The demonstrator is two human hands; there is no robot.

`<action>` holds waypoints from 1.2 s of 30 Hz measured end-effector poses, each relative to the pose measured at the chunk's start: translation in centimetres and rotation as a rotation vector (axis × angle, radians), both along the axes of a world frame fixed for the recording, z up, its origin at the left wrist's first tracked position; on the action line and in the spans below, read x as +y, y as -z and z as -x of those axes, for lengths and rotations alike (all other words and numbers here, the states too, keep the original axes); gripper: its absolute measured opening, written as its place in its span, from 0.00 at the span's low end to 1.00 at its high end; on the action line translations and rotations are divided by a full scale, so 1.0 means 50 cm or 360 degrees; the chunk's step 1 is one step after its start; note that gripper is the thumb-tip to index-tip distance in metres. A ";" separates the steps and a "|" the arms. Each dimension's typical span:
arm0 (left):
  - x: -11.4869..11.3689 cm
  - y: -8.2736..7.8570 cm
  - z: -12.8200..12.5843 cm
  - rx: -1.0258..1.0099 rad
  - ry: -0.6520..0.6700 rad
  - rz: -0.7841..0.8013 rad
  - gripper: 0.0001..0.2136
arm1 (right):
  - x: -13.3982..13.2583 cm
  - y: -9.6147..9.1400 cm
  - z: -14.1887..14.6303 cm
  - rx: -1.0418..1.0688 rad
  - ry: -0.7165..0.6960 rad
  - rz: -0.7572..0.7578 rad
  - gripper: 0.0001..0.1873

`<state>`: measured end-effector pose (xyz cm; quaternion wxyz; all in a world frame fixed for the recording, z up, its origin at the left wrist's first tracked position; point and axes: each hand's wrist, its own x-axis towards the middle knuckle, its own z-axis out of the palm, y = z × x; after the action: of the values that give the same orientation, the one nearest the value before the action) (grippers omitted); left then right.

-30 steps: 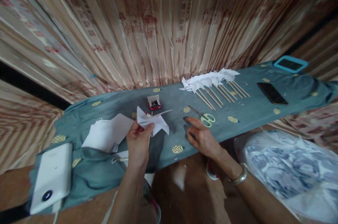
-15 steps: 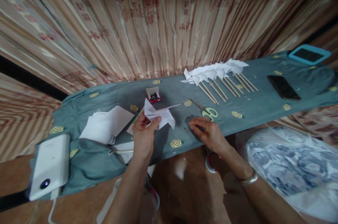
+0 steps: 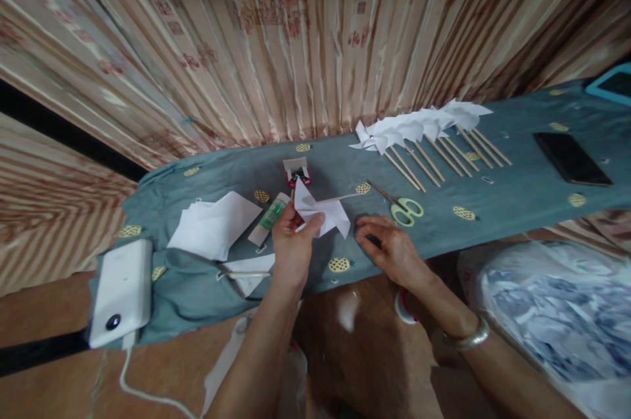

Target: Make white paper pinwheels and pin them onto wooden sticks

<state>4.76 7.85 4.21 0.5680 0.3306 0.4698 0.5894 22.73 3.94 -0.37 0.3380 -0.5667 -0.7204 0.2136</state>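
My left hand pinches a folded white paper pinwheel above the blue-grey cloth of the narrow table. My right hand rests on the cloth just right of it, its fingers curled down onto a small dark thing I cannot make out. Green-handled scissors lie a little beyond the right hand. A small open box of pins stands behind the pinwheel, and a glue tube lies to its left.
A row of finished paper pinwheels on wooden sticks lies at the back right. A black phone is further right. White paper sheets and a white power bank sit left. A plastic bag lies lower right.
The view has shifted, so everything sits further right. My left hand still holds the pinwheel. My right hand has curled its fingers onto the cloth. The glue tube has come into sight.
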 end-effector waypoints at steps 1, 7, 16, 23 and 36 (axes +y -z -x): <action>0.000 0.002 -0.001 0.0031 0.0009 0.0000 0.14 | 0.000 0.003 0.000 0.0035 0.0010 0.0022 0.07; 0.002 0.008 -0.002 0.0071 0.0004 -0.0010 0.15 | 0.000 0.019 -0.016 0.0120 0.0079 0.0110 0.05; 0.002 0.005 0.000 0.0045 0.0015 -0.0003 0.16 | -0.012 0.009 -0.041 -0.0056 0.0060 0.0027 0.07; 0.004 0.012 -0.001 0.0044 0.0023 -0.0028 0.14 | -0.012 -0.021 -0.045 -0.0062 0.0117 0.0050 0.08; 0.003 0.016 -0.007 0.0081 0.0027 -0.0010 0.14 | 0.005 -0.021 -0.029 -0.0087 0.0300 0.0147 0.08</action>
<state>5.10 8.01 3.43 0.5598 0.3513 0.4793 0.5775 24.20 4.19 0.67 0.3102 -0.6526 -0.6622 0.1983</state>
